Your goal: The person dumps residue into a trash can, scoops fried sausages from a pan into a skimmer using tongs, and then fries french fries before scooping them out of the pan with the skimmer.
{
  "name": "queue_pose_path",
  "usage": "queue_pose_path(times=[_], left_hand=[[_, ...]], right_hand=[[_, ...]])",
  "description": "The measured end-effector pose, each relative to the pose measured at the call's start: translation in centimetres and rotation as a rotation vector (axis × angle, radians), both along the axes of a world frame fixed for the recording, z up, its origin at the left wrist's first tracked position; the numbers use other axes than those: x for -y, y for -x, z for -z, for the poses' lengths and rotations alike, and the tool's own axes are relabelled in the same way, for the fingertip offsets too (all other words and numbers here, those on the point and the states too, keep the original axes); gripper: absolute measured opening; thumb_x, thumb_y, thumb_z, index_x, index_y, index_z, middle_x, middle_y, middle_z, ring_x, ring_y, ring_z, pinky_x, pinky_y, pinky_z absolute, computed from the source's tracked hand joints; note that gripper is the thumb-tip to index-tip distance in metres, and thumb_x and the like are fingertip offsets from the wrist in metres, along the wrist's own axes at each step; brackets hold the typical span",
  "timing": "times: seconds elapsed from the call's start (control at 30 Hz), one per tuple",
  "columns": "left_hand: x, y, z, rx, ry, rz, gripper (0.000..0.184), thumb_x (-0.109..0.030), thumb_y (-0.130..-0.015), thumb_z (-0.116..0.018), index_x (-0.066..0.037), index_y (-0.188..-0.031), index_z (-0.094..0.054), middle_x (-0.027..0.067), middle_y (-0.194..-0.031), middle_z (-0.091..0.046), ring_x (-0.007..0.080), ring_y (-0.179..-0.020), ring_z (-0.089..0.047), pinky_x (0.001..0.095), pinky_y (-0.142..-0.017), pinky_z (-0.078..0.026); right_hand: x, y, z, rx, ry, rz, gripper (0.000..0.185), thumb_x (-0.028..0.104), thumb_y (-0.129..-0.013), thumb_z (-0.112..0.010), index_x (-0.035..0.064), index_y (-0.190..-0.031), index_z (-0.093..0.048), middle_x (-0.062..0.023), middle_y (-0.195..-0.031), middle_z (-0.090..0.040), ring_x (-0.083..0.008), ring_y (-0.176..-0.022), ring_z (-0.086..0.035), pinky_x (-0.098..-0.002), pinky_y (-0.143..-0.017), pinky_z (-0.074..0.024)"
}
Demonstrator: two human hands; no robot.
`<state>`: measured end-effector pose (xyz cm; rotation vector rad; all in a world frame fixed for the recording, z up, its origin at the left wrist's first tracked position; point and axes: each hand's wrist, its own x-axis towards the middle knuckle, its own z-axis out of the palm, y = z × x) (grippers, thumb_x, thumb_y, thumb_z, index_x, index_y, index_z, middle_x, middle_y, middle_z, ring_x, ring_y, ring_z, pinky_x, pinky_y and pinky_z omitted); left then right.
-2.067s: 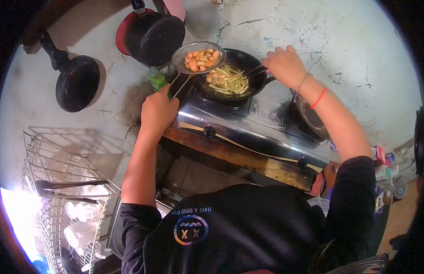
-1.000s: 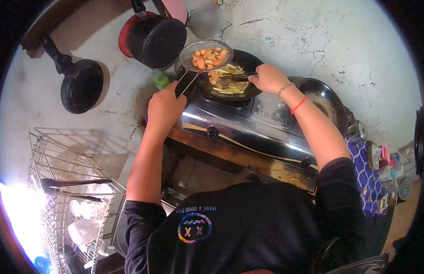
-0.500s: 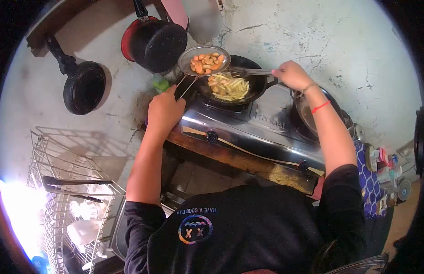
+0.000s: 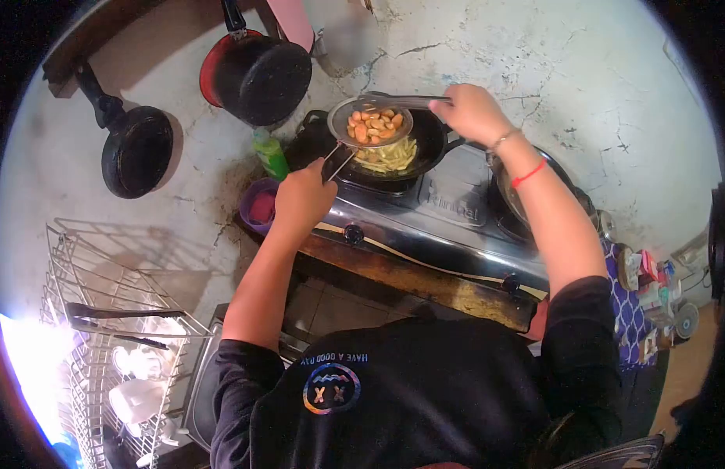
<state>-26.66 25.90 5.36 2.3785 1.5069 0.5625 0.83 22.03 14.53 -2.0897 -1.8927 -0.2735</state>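
My left hand (image 4: 304,199) is closed on the wire handle of a round mesh strainer (image 4: 336,125), held above the left side of a dark wok (image 4: 434,148). Orange-brown chunks of food (image 4: 372,127) lie in the strainer. Below it, pale yellow strips (image 4: 390,160) sit in the wok, partly hidden by the strainer. My right hand (image 4: 476,113) grips a long metal cooking utensil (image 4: 413,102), whose head reaches over the strainer's far rim. The exact kind of utensil is hard to make out.
The wok stands on a steel two-burner stove (image 4: 448,207); another pan (image 4: 511,195) occupies the right burner. A green bottle (image 4: 271,156) and purple container (image 4: 258,207) are left of the stove. Pans (image 4: 261,82) hang on the wall. A dish rack (image 4: 128,328) stands lower left.
My left hand has moved the strainer right and slightly down, further over the wok. My right hand has risen leftward, bringing the utensil from the wok's edge to above the strainer.
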Motion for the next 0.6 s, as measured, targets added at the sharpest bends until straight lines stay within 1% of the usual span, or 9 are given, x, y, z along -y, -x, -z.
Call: queue_pose_path(times=[0.03,0.1,0.3,0.43,0.5,0.6], left_hand=[[0.2,-0.1,-0.1,0.002,0.000,0.007,0.046,-0.020,-0.074,-0.050,-0.003,-0.116,-0.057,0.0218,-0.092,-0.064,0.0408,-0.082,-0.060,0.0432,-0.071,-0.048],[0.5,-0.2,-0.3,0.008,0.000,0.017,0.046,-0.020,-0.074,-0.050,-0.003,-0.116,-0.057,0.0218,-0.092,-0.064,0.0406,-0.082,-0.060,0.0432,-0.071,-0.048],[0.3,0.5,0.1,0.032,0.008,-0.008,0.045,-0.020,-0.074,-0.050,-0.003,-0.115,-0.058,0.0221,-0.091,-0.064,0.0404,-0.081,-0.060,0.0432,-0.071,-0.048],[-0.6,1.4,0.5,0.044,-0.052,-0.028,0.031,-0.019,-0.074,-0.049,-0.003,-0.098,-0.058,0.0215,-0.081,-0.063,0.0423,-0.075,-0.058,0.0451,-0.065,-0.047],[-1.0,1.8,0.4,0.045,-0.050,-0.037,0.030,-0.019,-0.074,-0.049,-0.003,-0.098,-0.058,0.0216,-0.081,-0.063,0.0423,-0.076,-0.058,0.0451,-0.065,-0.047],[-1.4,2.1,-0.4,0.049,-0.075,-0.040,0.030,-0.018,-0.074,-0.048,-0.002,-0.097,-0.058,0.0220,-0.082,-0.063,0.0423,-0.077,-0.058,0.0449,-0.066,-0.047]], right_hand=[[-0.5,0.3,0.4,-0.001,-0.001,0.002,0.040,0.031,-0.085,-0.053,-0.0060,-0.075,-0.061,-0.0178,-0.068,-0.062,-0.0331,-0.062,-0.058,-0.0393,-0.066,-0.0484],[-1.2,0.7,1.0,0.059,-0.048,-0.005,0.038,0.030,-0.084,-0.053,-0.0066,-0.076,-0.062,-0.0203,-0.072,-0.063,-0.0376,-0.065,-0.058,-0.0414,-0.066,-0.0480],[-1.0,0.5,-0.2,0.016,-0.057,0.033,0.039,0.030,-0.084,-0.053,-0.0070,-0.077,-0.062,-0.0209,-0.074,-0.063,-0.0377,-0.067,-0.059,-0.0420,-0.068,-0.0478],[0.4,-1.3,-1.1,-0.011,-0.085,0.048,0.040,0.031,-0.084,-0.052,-0.0076,-0.075,-0.062,-0.0212,-0.074,-0.063,-0.0372,-0.067,-0.059,-0.0414,-0.068,-0.0476],[1.8,-1.7,-2.1,-0.022,0.036,0.125,0.041,0.031,-0.083,-0.053,-0.0083,-0.074,-0.061,-0.0212,-0.072,-0.062,-0.0363,-0.066,-0.058,-0.0404,-0.067,-0.0473],[2.9,-3.1,-1.2,-0.079,0.090,0.145,0.042,0.031,-0.083,-0.053,-0.0089,-0.074,-0.061,-0.0211,-0.071,-0.061,-0.0353,-0.065,-0.057,-0.0399,-0.067,-0.0471]])
